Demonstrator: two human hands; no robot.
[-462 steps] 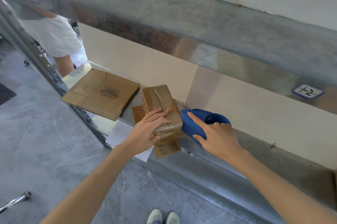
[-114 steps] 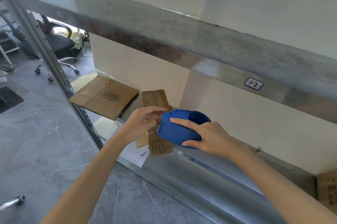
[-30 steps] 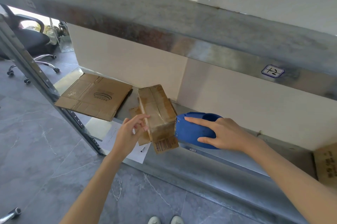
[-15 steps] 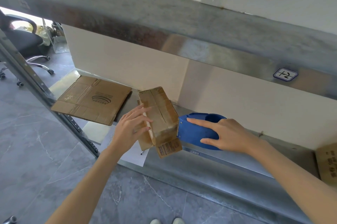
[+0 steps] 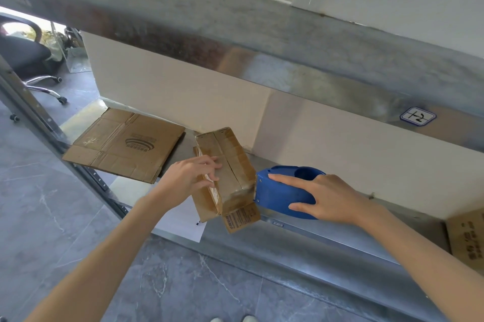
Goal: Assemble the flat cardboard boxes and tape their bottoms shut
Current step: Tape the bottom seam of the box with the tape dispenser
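On the shelf [image 5: 301, 251], the small box [image 5: 233, 164] looks light and crushable, best held at folded edges. The left grip [image 5: 188, 177] clasps its left edge; the right grip [image 5: 330, 198] holds the tape dispenser [image 5: 277, 193] against it.

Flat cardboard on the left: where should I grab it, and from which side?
Pinch the flat cardboard by its near edge, from the front. It lies flat on the shelf, but that edge seems to overhang, leaving finger room beneath.

On the shelf [image 5: 327, 236], the left grip [image 5: 191, 177] holds a small taped box [image 5: 230, 162] by its side; the right grip [image 5: 327, 196] holds a blue tape dispenser [image 5: 275, 192] against the box's right edge.
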